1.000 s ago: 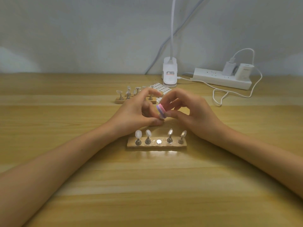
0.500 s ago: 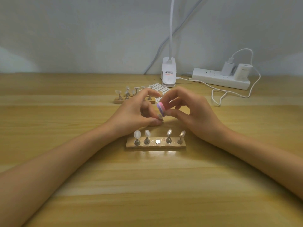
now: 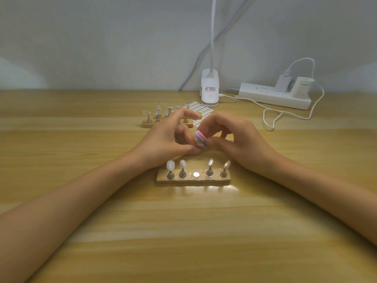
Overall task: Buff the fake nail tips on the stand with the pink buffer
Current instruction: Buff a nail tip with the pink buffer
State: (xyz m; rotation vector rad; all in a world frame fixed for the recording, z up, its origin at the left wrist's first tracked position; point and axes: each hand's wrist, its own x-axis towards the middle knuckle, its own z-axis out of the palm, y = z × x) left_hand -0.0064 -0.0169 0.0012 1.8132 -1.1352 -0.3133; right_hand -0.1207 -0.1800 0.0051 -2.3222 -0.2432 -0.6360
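A wooden stand [image 3: 193, 180] lies in the middle of the table with several clear nail tips [image 3: 170, 165] on metal pegs and one bare round magnet [image 3: 196, 174] in its middle slot. Just behind it, my right hand [image 3: 240, 139] pinches the small pink buffer [image 3: 199, 136] between thumb and fingers. My left hand [image 3: 163, 140] faces it, with thumb and fingers pinching a small piece right under the buffer. That piece is mostly hidden; it looks like a nail tip on its peg.
A second wooden stand [image 3: 150, 125] with several nail tips sits farther back, partly behind my left hand. A sheet of white oval stickers [image 3: 201, 111], a white lamp clamp [image 3: 210, 92], a power strip [image 3: 273, 97] and a looping white cable [image 3: 285, 115] lie along the back.
Both hands stay in the same spot behind the stand. The pink buffer shifts only slightly against what my left hand holds.
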